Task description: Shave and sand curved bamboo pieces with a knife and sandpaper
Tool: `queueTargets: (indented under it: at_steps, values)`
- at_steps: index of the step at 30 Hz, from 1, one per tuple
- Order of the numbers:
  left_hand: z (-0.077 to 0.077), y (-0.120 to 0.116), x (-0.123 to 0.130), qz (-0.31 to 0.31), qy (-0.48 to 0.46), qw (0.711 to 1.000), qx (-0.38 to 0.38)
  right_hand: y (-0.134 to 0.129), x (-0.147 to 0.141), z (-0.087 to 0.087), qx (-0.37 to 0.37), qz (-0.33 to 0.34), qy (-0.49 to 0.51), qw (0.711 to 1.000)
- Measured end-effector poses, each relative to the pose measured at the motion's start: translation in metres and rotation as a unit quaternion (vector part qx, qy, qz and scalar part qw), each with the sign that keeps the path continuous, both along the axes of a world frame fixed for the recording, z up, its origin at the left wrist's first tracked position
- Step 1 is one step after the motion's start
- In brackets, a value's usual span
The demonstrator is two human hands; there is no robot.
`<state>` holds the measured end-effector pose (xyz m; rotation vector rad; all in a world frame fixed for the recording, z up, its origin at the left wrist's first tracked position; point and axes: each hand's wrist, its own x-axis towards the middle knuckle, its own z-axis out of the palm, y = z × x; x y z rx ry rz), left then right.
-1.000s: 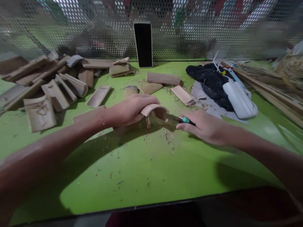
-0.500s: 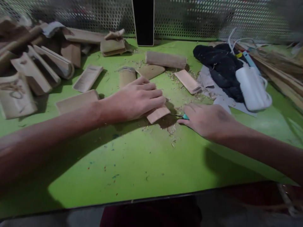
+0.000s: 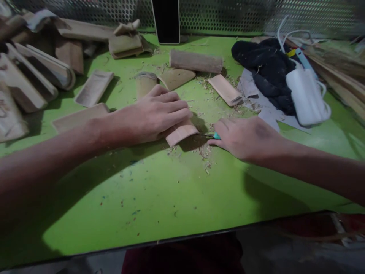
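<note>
Pale, bamboo-like and arched across its width, the curved piece [image 3: 182,132] was near the middle of our green bench [image 3: 159,198], under our left hand [image 3: 161,114]. Its exposed end faced about 4 o'clock, and what we saw of its long axis ran back toward 10, where our fingers hid the rest. Our left grip was closed over it. Our right grip was closed around one knife [image 3: 217,136], its teal part showing and its thin, dark blade pointing toward 9; we could not tell whether the tip touched the piece.

Beyond our hands we counted one rounded, woody tube [image 3: 195,61] lying roughly from 9 to 3, one flat piece with a tapered end [image 3: 178,78], and one smooth slat [image 3: 225,90] aimed from 11 to 4. Two shallow trough pieces [image 3: 94,87] lay toward 10, with a heaped pile of split pieces [image 3: 25,76] farther out. Dry, curly shavings [image 3: 204,151] were scattered near the knife. Toward 2 sat one crumpled black cloth [image 3: 266,74] and one glossy white block [image 3: 305,97]; at 12 stood one dark phone [image 3: 166,21].
</note>
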<state>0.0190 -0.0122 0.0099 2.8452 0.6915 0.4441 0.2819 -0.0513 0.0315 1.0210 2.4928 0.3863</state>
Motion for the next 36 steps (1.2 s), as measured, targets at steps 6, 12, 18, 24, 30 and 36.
queueTargets:
  at_steps: [6,12,18,24,30,36]
  values:
    - [-0.002,-0.001,-0.001,-0.005,0.004,1.000,0.015,-0.003,0.001,-0.003,0.029,0.040,0.042,0.998]
    - [-0.003,-0.002,0.000,-0.013,0.011,0.999,0.038,-0.007,0.002,-0.002,0.060,0.054,0.032,0.996]
    - [-0.004,0.001,0.000,-0.017,0.054,0.996,0.069,-0.008,0.001,-0.002,0.048,0.044,0.045,0.997]
    - [-0.003,0.000,0.000,-0.017,0.036,0.997,0.061,-0.003,-0.006,-0.002,0.036,0.031,-0.021,0.999]
    - [-0.002,-0.002,0.001,-0.013,0.024,0.998,0.051,0.004,-0.007,-0.003,0.016,0.036,-0.033,0.999]
    - [-0.004,-0.002,0.001,-0.014,0.026,0.997,0.069,0.002,0.001,-0.001,0.049,0.085,-0.008,0.995]
